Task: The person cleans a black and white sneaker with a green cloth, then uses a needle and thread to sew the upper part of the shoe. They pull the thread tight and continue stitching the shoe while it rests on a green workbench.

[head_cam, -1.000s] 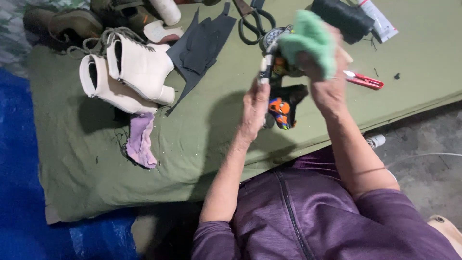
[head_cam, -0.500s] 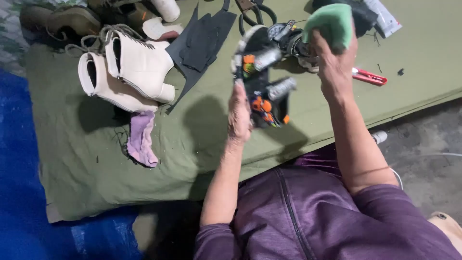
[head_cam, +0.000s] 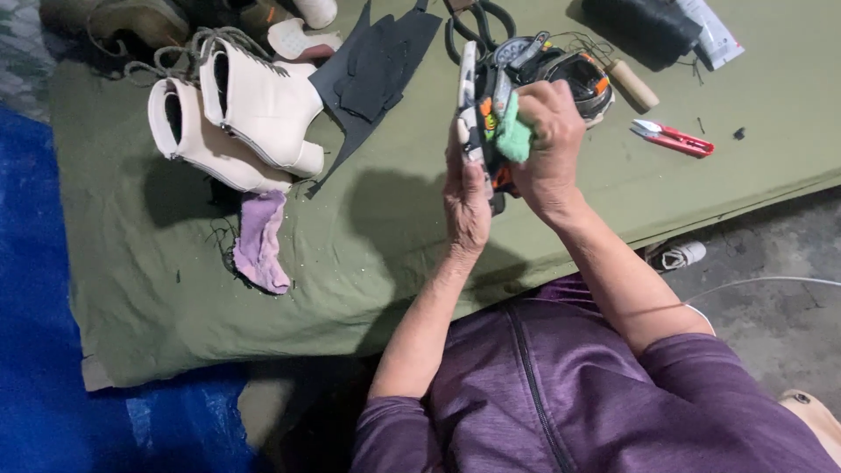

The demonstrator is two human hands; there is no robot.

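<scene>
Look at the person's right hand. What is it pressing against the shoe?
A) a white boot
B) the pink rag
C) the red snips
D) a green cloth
D: the right hand presses a green cloth against the shoe that the left hand holds up, while the red snips, the pink rag and the white boots lie on the olive mat.

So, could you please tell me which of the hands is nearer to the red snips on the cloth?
The right. The right hand, pressing a green cloth on the shoe, is just left of the red snips; the left hand is farther left, beyond it.
</scene>
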